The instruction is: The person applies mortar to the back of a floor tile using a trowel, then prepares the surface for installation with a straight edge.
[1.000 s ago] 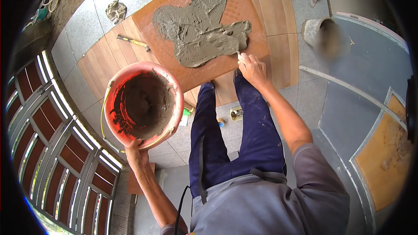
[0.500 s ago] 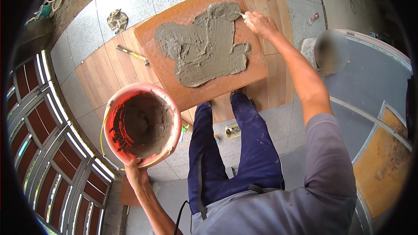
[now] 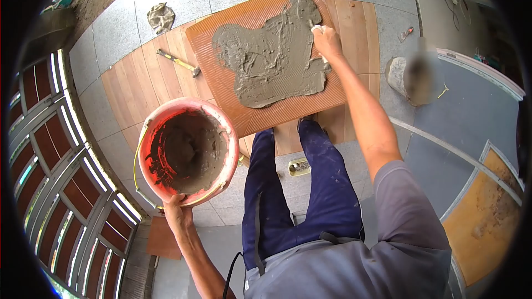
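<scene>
My left hand (image 3: 176, 216) is closed on the lower rim of a red bucket (image 3: 234, 149), which tilts toward me with wet grey mortar (image 3: 194, 147) inside. A thin yellow wire handle hangs at its left side. In front of my feet lies a large orange-brown tile (image 3: 221, 111), its ribbed face up. Grey mortar (image 3: 271, 61) is spread unevenly over much of it. Over the tile's right part, my right hand (image 3: 328, 43) is wrapped round the pale handle of a trowel (image 3: 317, 29); its blade is mostly hidden by the hand and mortar.
A hammer (image 3: 178, 62) lies on wood-look tiles left of the ribbed tile, with a crumpled cloth (image 3: 160, 17) beyond it. Near my feet sits a small tray (image 3: 299, 167). A mortar-stained container (image 3: 397, 80) stands at right. A slatted gate (image 3: 72, 182) borders the left.
My right hand has moved from the tile's far right corner back toward me along its right side. The mortar there is spread differently. My left hand still holds the bucket.
</scene>
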The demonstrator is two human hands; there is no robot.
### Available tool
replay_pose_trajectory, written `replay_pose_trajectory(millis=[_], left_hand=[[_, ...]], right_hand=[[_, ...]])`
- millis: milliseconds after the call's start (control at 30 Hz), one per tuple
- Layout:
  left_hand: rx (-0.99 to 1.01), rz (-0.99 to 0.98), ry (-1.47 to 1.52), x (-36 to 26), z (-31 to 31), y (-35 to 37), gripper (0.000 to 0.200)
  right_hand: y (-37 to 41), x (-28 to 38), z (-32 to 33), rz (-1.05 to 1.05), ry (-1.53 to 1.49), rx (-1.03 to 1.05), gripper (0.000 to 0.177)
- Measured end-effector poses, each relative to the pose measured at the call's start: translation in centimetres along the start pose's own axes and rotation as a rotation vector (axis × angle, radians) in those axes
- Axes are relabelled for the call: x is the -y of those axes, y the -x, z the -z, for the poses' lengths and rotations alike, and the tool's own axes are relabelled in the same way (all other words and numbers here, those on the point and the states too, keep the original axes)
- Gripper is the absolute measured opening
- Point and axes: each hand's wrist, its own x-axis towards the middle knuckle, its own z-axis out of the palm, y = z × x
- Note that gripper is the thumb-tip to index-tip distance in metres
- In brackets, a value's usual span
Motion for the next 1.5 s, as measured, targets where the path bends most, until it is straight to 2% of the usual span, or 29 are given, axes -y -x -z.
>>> replay_pose_trajectory(millis=[33, 167, 300, 433, 533, 633, 700, 733, 833, 867, 900, 1000, 1167, 1333, 1433, 1500], left_hand=[[0.006, 0.000, 0.005, 0.1, 0.3, -0.1, 0.052], [-0.008, 0.005, 0.019, 0.6, 1.1, -0.7, 0.053], [-0.014, -0.006, 0.027, 1.5, 2.2, -1.3, 0.053], [-0.039, 0.018, 0.035, 1.7, 1.6, -1.1, 0.054], [-0.043, 0.017, 0.039, 2.5, 3.0, -2.0, 0.055], [-0.032, 0.021, 0.051, 3.0, 3.9, -2.6, 0.056], [-0.012, 0.028, 0.068, 3.1, 3.7, -2.7, 0.057], [-0.041, 0.044, 0.084, 3.1, 3.6, -2.7, 0.058], [-0.045, 0.046, 0.080, 3.1, 3.4, -2.4, 0.059], [-0.042, 0.050, 0.084, 3.2, 3.4, -2.5, 0.059], [-0.053, 0.056, 0.081, 3.1, 3.1, -2.4, 0.059], [-0.073, 0.065, 0.085, 3.0, 2.9, -2.1, 0.055], [-0.073, 0.019, 0.146, 4.4, 3.8, -2.8, 0.046], [-0.082, 0.067, 0.159, 4.2, 3.4, -2.5, 0.055], [-0.102, 0.075, 0.177, 4.5, 3.6, -2.9, 0.054], [-0.111, 0.086, 0.173, 4.4, 3.4, -2.6, 0.053]], right_hand=[[0.7, 1.2, -1.0, -0.009, 0.011, -0.009, 0.041], [2.0, 4.0, -8.5, 0.180, 0.079, -0.007, 0.037], [6.8, 10.2, -11.5, 0.015, 0.000, 0.105, 0.036], [9.8, 10.5, -14.5, 0.229, 0.003, 0.147, 0.037], [10.9, 9.5, -13.7, 0.277, -0.111, 0.202, 0.039], [11.8, 7.4, -10.7, 0.119, -0.163, 0.158, 0.040], [12.5, 5.9, -8.8, -0.106, -0.316, 0.116, 0.040], [12.8, 5.6, -8.5, -0.220, -0.392, 0.098, 0.041], [13.0, 5.4, -9.7, -0.376, -0.417, -0.005, 0.040], [12.2, 4.2, -12.3, -0.305, -0.344, -0.051, 0.039], [12.1, 6.0, -12.9, -0.345, -0.443, -0.043, 0.040], [9.8, 9.5, -17.3, -0.192, -0.342, -0.032, 0.039], [7.6, 16.9, -19.6, -0.053, -0.274, 0.051, 0.038], [8.5, 16.2, -20.6, 0.179, -0.174, 0.204, 0.040], [9.3, 14.3, -17.3, 0.168, -0.277, 0.479, 0.040], [10.1, 11.6, -15.1, 0.133, -0.334, 0.448, 0.040]])
